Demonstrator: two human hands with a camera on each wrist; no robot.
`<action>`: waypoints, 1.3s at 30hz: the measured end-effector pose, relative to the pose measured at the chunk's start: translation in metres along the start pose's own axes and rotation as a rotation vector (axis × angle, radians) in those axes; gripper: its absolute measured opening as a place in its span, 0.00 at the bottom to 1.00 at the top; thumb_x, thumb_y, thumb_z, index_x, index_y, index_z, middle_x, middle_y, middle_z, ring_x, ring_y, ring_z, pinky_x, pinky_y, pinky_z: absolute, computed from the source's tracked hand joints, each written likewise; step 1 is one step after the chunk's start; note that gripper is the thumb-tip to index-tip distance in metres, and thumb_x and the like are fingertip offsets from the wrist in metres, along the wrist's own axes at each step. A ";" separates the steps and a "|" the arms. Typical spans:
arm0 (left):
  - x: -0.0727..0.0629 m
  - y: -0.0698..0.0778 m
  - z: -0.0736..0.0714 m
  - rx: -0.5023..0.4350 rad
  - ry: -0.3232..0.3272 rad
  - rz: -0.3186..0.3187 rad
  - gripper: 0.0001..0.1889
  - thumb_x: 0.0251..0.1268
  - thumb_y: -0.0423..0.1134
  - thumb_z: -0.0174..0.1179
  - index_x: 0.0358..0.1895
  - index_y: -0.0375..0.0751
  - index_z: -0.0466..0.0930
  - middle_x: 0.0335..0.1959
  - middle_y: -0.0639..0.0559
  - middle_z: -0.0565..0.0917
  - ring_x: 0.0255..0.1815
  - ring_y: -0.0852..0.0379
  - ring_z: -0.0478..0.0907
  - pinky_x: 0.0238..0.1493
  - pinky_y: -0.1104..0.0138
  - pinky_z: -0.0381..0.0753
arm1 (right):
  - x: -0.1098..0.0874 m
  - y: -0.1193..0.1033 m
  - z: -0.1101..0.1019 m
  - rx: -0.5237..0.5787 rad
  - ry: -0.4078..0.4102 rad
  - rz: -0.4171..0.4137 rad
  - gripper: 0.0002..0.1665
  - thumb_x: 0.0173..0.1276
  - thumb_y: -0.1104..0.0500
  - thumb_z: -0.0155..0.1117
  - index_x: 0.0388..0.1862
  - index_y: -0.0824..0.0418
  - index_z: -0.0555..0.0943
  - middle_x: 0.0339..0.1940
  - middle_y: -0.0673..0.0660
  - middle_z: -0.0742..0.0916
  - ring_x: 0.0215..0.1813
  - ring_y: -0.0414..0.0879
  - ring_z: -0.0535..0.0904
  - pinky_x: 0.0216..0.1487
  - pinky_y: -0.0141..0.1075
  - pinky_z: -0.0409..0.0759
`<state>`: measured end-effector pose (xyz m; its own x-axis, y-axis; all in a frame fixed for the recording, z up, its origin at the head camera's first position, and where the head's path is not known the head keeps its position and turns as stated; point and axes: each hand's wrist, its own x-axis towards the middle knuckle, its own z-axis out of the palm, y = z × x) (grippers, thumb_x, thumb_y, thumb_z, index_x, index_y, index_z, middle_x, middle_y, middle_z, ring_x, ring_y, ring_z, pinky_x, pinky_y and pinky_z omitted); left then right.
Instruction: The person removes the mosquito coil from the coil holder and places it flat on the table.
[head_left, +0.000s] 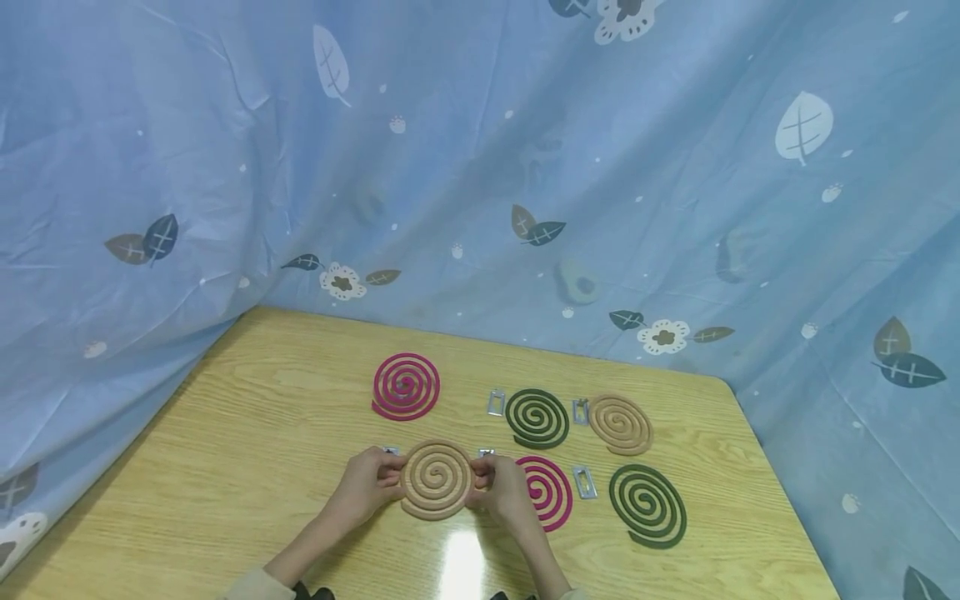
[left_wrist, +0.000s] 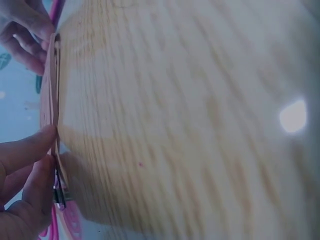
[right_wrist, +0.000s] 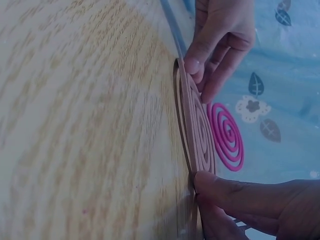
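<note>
A tan mosquito coil [head_left: 437,480] lies flat between both hands, low over the wooden tabletop. My left hand [head_left: 369,482] pinches its left edge between thumb and fingers. On the opposite edge, the right hand [head_left: 504,490] holds it the same way. Seen edge-on, the coil [left_wrist: 51,85] appears thin in the left wrist view, with the left hand [left_wrist: 25,175] nearest the camera. In the right wrist view, the fingers and thumb of the right hand [right_wrist: 250,202] are at the near rim. Small metal stands [head_left: 392,451] peek out behind each hand. A pink coil [head_left: 547,493] is partly covered by the right hand.
Another pink coil [head_left: 406,386] lies farther back. To the right are a dark green coil [head_left: 537,418], a second tan coil [head_left: 621,424] and another green coil [head_left: 647,506]. Metal stands [head_left: 585,482] lie among them. A blue patterned cloth [head_left: 450,167] hangs behind the table.
</note>
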<state>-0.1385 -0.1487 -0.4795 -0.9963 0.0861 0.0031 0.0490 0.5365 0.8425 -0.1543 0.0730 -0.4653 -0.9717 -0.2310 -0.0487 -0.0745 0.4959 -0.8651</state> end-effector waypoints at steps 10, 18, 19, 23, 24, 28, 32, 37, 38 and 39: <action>-0.003 -0.002 0.001 -0.001 0.006 0.036 0.20 0.41 0.19 0.70 0.44 0.23 0.81 0.32 0.46 0.75 0.33 0.56 0.79 0.35 0.76 0.83 | -0.002 0.000 -0.002 0.029 -0.018 0.008 0.28 0.39 0.80 0.73 0.45 0.76 0.79 0.34 0.60 0.83 0.35 0.48 0.80 0.32 0.26 0.82; -0.009 0.000 -0.008 -0.010 0.040 0.162 0.17 0.49 0.22 0.67 0.46 0.28 0.81 0.38 0.42 0.81 0.35 0.51 0.81 0.38 0.75 0.84 | -0.007 0.002 -0.012 0.043 -0.056 -0.050 0.23 0.48 0.73 0.73 0.46 0.75 0.80 0.38 0.61 0.83 0.34 0.47 0.79 0.31 0.25 0.80; -0.010 0.001 -0.011 -0.020 0.044 0.181 0.17 0.50 0.22 0.67 0.47 0.28 0.81 0.38 0.42 0.82 0.35 0.50 0.82 0.37 0.74 0.84 | -0.008 0.003 -0.014 0.047 -0.062 -0.073 0.22 0.51 0.72 0.72 0.47 0.75 0.80 0.39 0.62 0.83 0.35 0.47 0.79 0.31 0.24 0.80; -0.006 0.004 -0.019 -0.051 0.046 0.256 0.17 0.55 0.26 0.66 0.50 0.30 0.80 0.39 0.42 0.83 0.37 0.50 0.82 0.38 0.73 0.85 | -0.005 0.009 -0.022 0.084 -0.071 -0.154 0.22 0.58 0.66 0.71 0.51 0.73 0.79 0.45 0.65 0.83 0.40 0.54 0.81 0.33 0.26 0.79; -0.004 0.004 -0.021 -0.062 0.043 0.273 0.17 0.56 0.27 0.65 0.51 0.30 0.79 0.40 0.42 0.83 0.37 0.49 0.82 0.38 0.72 0.85 | -0.003 0.010 -0.023 0.105 -0.073 -0.171 0.22 0.59 0.66 0.70 0.52 0.73 0.78 0.47 0.66 0.83 0.43 0.57 0.80 0.35 0.26 0.79; 0.004 0.001 -0.029 -0.117 0.009 0.314 0.17 0.57 0.26 0.64 0.51 0.29 0.78 0.42 0.39 0.83 0.40 0.46 0.82 0.41 0.70 0.86 | 0.004 0.014 -0.023 0.220 -0.103 -0.211 0.22 0.65 0.63 0.65 0.56 0.70 0.77 0.54 0.66 0.81 0.52 0.61 0.78 0.44 0.28 0.81; 0.013 -0.006 -0.034 -0.149 -0.017 0.311 0.16 0.58 0.26 0.64 0.51 0.30 0.79 0.44 0.41 0.82 0.43 0.49 0.82 0.43 0.70 0.85 | 0.010 0.014 -0.020 0.285 -0.134 -0.241 0.22 0.68 0.61 0.61 0.59 0.68 0.75 0.57 0.66 0.79 0.55 0.60 0.76 0.49 0.32 0.83; 0.025 -0.015 -0.040 -0.221 -0.028 0.270 0.18 0.59 0.30 0.64 0.53 0.30 0.79 0.46 0.41 0.82 0.46 0.53 0.80 0.47 0.69 0.84 | 0.020 0.012 -0.013 0.325 -0.136 -0.300 0.22 0.68 0.63 0.61 0.59 0.72 0.74 0.57 0.70 0.78 0.55 0.62 0.76 0.48 0.33 0.84; 0.028 -0.017 -0.041 -0.229 -0.027 0.266 0.18 0.60 0.31 0.64 0.53 0.31 0.79 0.47 0.40 0.82 0.46 0.52 0.80 0.48 0.68 0.83 | 0.022 0.011 -0.012 0.334 -0.134 -0.301 0.22 0.68 0.63 0.62 0.58 0.73 0.74 0.57 0.71 0.78 0.55 0.63 0.77 0.46 0.32 0.84; 0.031 -0.018 -0.042 -0.235 -0.027 0.269 0.18 0.60 0.31 0.64 0.54 0.31 0.79 0.47 0.40 0.82 0.47 0.51 0.81 0.49 0.68 0.83 | 0.024 0.011 -0.010 0.345 -0.131 -0.293 0.22 0.67 0.64 0.62 0.58 0.73 0.74 0.57 0.71 0.78 0.55 0.63 0.76 0.45 0.32 0.84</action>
<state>-0.1733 -0.1913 -0.4719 -0.9476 0.2215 0.2302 0.2886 0.2846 0.9142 -0.1805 0.0815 -0.4709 -0.8827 -0.4347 0.1787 -0.2411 0.0925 -0.9661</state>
